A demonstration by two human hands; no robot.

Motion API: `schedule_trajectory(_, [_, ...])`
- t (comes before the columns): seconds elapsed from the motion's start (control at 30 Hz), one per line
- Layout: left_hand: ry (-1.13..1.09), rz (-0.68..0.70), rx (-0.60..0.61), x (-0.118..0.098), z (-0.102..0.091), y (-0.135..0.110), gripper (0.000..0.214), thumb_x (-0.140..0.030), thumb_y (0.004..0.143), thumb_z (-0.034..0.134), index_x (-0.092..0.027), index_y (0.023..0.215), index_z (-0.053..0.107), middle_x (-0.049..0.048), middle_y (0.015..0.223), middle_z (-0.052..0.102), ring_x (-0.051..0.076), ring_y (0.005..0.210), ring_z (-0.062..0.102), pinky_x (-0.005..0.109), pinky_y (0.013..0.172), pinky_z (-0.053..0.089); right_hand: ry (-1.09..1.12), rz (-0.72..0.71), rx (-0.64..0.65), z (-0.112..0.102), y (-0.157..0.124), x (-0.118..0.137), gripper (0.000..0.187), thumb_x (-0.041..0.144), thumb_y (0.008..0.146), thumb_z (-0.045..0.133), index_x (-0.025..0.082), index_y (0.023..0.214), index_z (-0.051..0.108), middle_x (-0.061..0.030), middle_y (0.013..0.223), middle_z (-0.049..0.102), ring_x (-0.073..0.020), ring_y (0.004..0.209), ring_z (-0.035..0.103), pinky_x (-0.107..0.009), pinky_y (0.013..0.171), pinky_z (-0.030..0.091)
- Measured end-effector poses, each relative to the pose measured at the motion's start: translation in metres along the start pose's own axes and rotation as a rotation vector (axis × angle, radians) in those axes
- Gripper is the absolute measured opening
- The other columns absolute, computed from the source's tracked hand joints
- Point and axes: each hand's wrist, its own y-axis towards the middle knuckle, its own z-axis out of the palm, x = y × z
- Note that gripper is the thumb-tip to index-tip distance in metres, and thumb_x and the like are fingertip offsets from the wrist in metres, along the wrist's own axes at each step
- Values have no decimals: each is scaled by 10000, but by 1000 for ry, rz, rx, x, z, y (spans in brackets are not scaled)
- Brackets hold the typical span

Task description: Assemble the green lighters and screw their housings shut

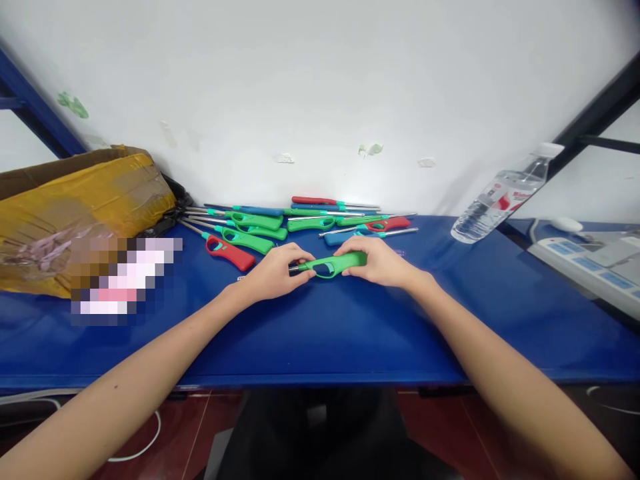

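Between both hands, just above the blue table (320, 333), is a green long-necked lighter (327, 267). Its handle points right and its neck points left. My left hand (280, 270) is closed around the neck end, hiding most of the metal tube. At the handle end, my right hand (373, 261) pinches the green body between thumb and fingers. Behind the hands lies a loose heap of similar lighters, among them a red one (233, 255), a green one (247, 240) and a blue one (345, 237).
A cardboard box with yellow tape (85, 213) stands on the left, with a blurred-out patch in front. To the right, a water bottle (500, 197) stands near the white wall (320, 80). A white power strip (590, 267) lies at the far right.
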Motion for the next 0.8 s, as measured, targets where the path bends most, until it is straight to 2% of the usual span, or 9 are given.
schedule_trajectory(0.1, [-6,0,6,-4,2,0,264,-370,909,604,-173,1046,715,49,897,711,170,777,630,268,685,474,-46,-63,-42,2,-1,0,242,135,731,746,204,956,687,-55,1006,680,-229,936,643,-374,837,514])
schedule_trajectory(0.2, [22,21,-10,-3,3,0,221,-320,933,585,-173,1030,718,41,893,729,167,754,639,265,668,462,-105,-131,-62,3,-3,2,221,106,781,685,206,977,666,-61,1016,654,-215,923,630,-355,814,518])
schedule_trajectory(0.37, [115,94,-87,0,2,-2,183,-278,941,579,-183,1024,712,47,909,694,174,789,637,276,712,475,-154,-146,-115,-1,-3,4,264,236,840,711,205,1100,676,-75,1060,700,-227,938,657,-367,850,526])
schedule_trajectory(0.53, [170,148,-132,-1,2,-5,199,-277,954,553,-172,1045,695,61,896,649,183,809,626,287,728,493,-130,-178,-169,-2,-4,2,165,295,863,705,202,990,752,-68,971,745,-222,904,687,-357,841,541])
schedule_trajectory(0.63, [191,148,-120,-4,3,-6,218,-296,948,563,-153,1054,690,72,924,663,185,821,632,291,741,503,-131,-180,-210,1,-5,4,169,291,851,717,201,984,770,-73,969,752,-216,869,693,-348,815,549])
schedule_trajectory(0.8, [250,158,-47,-6,4,-6,212,-317,963,563,-191,1062,702,62,1019,704,194,893,652,304,782,502,-183,-200,-194,6,-6,15,163,293,883,673,214,977,780,-73,951,756,-209,826,680,-348,781,544])
